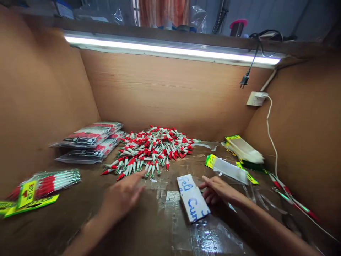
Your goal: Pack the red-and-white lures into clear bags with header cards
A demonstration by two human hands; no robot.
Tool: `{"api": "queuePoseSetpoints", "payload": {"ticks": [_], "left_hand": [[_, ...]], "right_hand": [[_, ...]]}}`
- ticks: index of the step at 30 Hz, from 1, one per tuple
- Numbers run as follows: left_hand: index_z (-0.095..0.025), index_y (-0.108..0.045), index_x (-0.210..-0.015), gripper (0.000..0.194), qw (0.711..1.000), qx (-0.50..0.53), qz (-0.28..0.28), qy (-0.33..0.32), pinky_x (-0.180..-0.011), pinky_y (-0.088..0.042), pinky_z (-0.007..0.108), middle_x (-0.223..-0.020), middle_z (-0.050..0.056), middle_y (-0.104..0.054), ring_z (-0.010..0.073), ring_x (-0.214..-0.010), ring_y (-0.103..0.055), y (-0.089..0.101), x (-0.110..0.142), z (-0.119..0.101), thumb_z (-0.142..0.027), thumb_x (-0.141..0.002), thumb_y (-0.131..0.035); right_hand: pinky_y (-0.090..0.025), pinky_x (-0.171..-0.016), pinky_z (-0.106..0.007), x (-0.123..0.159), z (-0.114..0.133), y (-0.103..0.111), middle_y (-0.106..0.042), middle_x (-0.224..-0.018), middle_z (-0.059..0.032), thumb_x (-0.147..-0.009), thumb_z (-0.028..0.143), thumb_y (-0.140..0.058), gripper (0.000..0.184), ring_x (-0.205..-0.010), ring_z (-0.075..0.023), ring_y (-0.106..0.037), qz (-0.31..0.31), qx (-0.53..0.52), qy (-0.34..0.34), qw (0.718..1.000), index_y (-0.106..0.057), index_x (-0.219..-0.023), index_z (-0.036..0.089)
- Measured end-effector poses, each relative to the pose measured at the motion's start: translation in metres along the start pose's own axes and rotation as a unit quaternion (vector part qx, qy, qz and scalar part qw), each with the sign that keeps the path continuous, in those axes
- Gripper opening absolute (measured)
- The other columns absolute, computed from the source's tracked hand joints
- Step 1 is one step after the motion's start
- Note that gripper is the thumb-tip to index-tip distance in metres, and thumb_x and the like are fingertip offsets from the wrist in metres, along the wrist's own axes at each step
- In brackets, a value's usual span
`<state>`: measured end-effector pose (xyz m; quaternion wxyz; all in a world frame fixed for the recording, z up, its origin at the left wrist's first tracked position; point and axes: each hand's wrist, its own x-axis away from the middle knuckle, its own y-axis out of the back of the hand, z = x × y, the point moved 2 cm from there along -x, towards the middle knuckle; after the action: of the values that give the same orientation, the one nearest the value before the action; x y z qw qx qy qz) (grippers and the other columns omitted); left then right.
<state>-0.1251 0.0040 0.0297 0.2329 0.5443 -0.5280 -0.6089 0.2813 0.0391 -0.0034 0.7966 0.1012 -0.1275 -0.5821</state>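
Note:
My left hand [124, 193] is blurred, its index finger stretched towards the near edge of a pile of red-and-white squid lures [157, 145] with green hooks. Nothing shows in its grasp, though I cannot tell whether the fingertip touches a lure. On the right, my right hand [217, 190] rests with loosely bent fingers beside a white block [194, 199] marked in blue handwriting. Its fingers are partly apart and hold nothing visible; contact with the block's edge is unclear.
Filled bags [89, 137] are stacked at the back left, with yellow-labelled lure packs [45, 186] nearer. On the right lie clear sleeves [229, 169], a sleeve stack [243, 147] and loose lures [295, 201]. A black plug [244, 80] hangs near a wall socket [257, 99].

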Motion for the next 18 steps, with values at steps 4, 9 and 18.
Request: {"api": "queuePoseSetpoints", "payload": {"ticks": [4, 9, 18], "left_hand": [[-0.032, -0.038, -0.150, 0.053, 0.988, 0.089, 0.082, -0.094, -0.106, -0.047, 0.042, -0.145, 0.006, -0.055, 0.0246, -0.129, -0.056, -0.029, -0.027, -0.125, -0.043, -0.100, -0.051], [-0.028, -0.062, -0.129, 0.063, 0.965, 0.122, 0.150, -0.180, -0.111, -0.034, 0.064, -0.158, 0.013, -0.037, 0.0404, -0.144, -0.033, -0.065, -0.033, -0.200, -0.073, -0.085, -0.055], [-0.025, -0.065, -0.126, 0.067, 0.967, 0.072, 0.191, -0.155, -0.116, -0.025, 0.063, -0.160, 0.013, -0.034, 0.0424, -0.145, -0.030, -0.056, -0.020, -0.130, -0.058, -0.069, -0.080]], "right_hand": [[-0.049, -0.057, -0.024, -0.044, 0.023, 0.020, -0.074, -0.067, -0.0076, -0.098, 0.045, -0.045, 0.047, -0.060, -0.0180, -0.068, -0.064, 0.316, 0.058, 0.945, -0.076, -0.080, 0.014], [-0.045, -0.093, -0.029, -0.118, 0.054, 0.027, -0.070, -0.121, -0.0089, -0.092, 0.020, -0.051, 0.034, -0.111, -0.0227, -0.063, -0.132, 0.402, 0.114, 0.899, -0.070, -0.121, 0.021], [-0.046, -0.095, -0.037, -0.228, 0.094, 0.009, -0.069, -0.115, -0.0163, -0.100, 0.033, -0.050, 0.030, -0.115, -0.0289, -0.061, -0.146, 0.469, 0.053, 0.869, -0.072, -0.111, 0.018]]}}
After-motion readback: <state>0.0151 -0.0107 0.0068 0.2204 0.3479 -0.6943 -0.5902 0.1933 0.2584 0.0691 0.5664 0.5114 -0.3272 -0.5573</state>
